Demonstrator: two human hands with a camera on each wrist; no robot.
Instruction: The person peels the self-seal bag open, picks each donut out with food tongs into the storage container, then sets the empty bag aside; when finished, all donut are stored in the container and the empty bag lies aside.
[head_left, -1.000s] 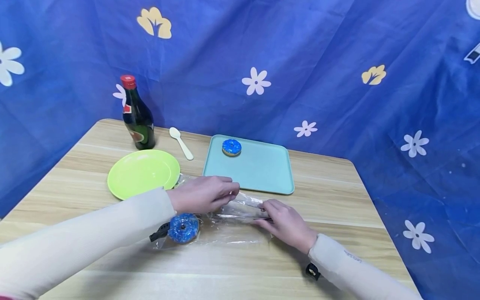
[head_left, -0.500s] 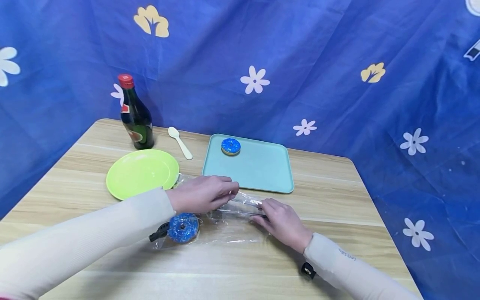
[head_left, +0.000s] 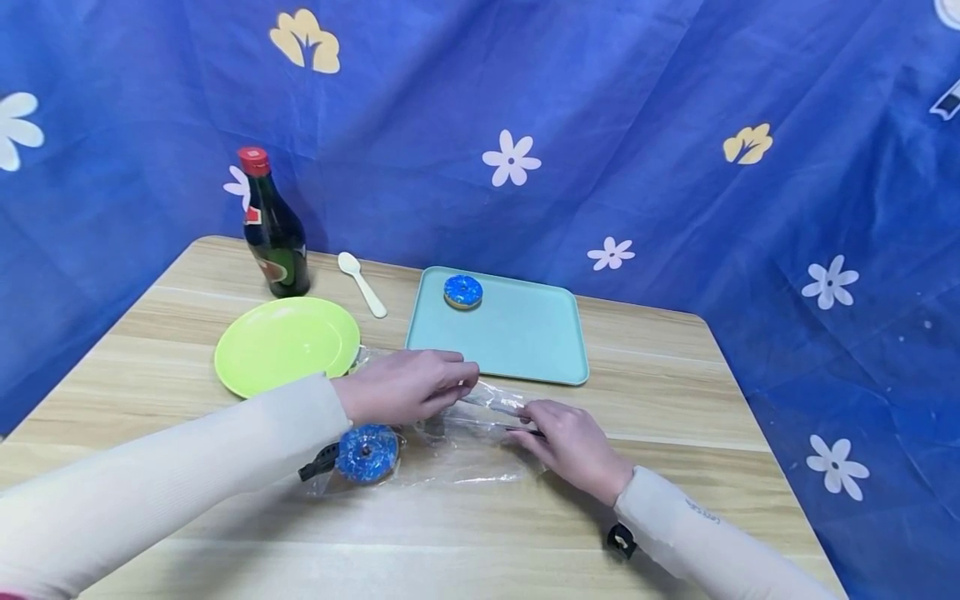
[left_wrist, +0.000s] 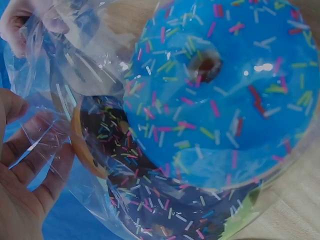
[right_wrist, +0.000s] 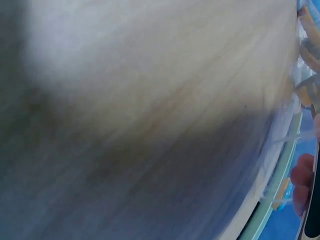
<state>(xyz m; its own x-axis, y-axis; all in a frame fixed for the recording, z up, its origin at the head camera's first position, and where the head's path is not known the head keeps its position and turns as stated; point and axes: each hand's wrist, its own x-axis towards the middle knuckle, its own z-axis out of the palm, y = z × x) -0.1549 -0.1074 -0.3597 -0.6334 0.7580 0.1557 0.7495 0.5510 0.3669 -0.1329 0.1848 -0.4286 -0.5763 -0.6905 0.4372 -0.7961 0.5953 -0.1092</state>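
Close view, left wrist: a dark-frosted donut (left_wrist: 102,120) behind the blue-frosted donut (left_wrist: 240,100); the head view shows only the blue.
Tabletop: pale wood-grain table (head_left: 292,542) bearing, left to right, plate (head_left: 285,342), bottle (head_left: 277,250), spoon (head_left: 363,287), tray (head_left: 517,333) with 1 donut (head_left: 462,291).
Room: blue flowered cloth (head_left: 420,92) behind.
Clear bag (head_left: 472,462): on the table, nearer than the tray, long axis left to right; mouth direction unclear.
Left hand (head_left: 405,387): fingers bent, pinching film.
Right hand (head_left: 573,446): curled round a slim dark tool (right_wrist: 314,200).
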